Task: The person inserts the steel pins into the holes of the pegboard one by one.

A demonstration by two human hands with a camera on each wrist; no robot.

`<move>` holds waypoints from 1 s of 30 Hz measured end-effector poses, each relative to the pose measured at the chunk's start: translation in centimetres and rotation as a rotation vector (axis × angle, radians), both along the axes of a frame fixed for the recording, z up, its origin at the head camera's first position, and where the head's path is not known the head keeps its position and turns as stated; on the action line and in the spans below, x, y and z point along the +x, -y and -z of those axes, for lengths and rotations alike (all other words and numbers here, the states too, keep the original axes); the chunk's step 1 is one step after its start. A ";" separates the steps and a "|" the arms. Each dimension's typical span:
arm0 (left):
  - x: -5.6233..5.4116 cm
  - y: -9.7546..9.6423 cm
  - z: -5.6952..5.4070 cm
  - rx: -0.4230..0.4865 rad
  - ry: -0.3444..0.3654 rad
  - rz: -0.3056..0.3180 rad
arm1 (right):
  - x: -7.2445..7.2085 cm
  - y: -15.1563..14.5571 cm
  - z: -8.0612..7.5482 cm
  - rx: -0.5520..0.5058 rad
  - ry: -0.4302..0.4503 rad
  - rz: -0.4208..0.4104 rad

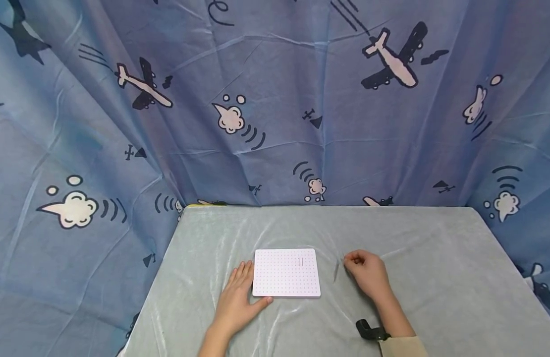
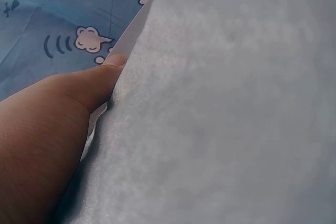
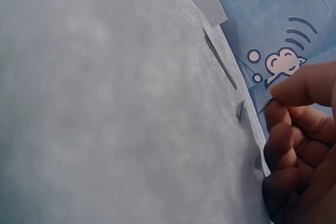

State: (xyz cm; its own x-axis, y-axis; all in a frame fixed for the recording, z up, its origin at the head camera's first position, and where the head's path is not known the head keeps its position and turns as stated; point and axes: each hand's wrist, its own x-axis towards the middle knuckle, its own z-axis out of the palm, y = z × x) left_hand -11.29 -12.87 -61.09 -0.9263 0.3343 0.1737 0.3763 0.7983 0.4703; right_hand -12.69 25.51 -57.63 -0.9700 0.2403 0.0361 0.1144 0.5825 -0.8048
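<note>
A white board (image 1: 286, 272) with rows of small dots lies flat on the cloth. Two thin dark upright strokes (image 1: 300, 261) show near its top right corner. Fingers straight, my left hand (image 1: 238, 300) rests along the board's left side, the thumb at its near-left corner. To the right of the board, my right hand (image 1: 368, 272) pinches a thin metal pin (image 3: 265, 106) between thumb and index finger; the other fingers curl in. Close by on the cloth lie another thin metal pin (image 3: 220, 60) and a shorter dark sliver (image 3: 240, 112).
A pale grey velvety cloth (image 1: 435, 277) covers the table and has some wrinkles. Blue curtains (image 1: 275, 99) printed with planes and clouds hang behind it and at both sides. A black strap mount (image 1: 370, 330) sits on my right wrist.
</note>
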 end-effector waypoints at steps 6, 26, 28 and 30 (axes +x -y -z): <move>-0.1 0.1 -0.1 -0.004 -0.002 0.000 | -0.4 0.8 -0.5 -0.076 -0.017 -0.062; -0.3 0.0 0.2 -0.012 -0.003 -0.002 | -1.8 5.7 -0.8 -0.265 -0.113 -0.218; -0.2 0.1 0.2 -0.011 -0.008 -0.001 | -1.9 6.1 -0.5 -0.270 -0.130 -0.245; -0.2 0.1 0.2 -0.009 -0.015 0.000 | -1.9 6.4 -0.3 -0.264 -0.154 -0.265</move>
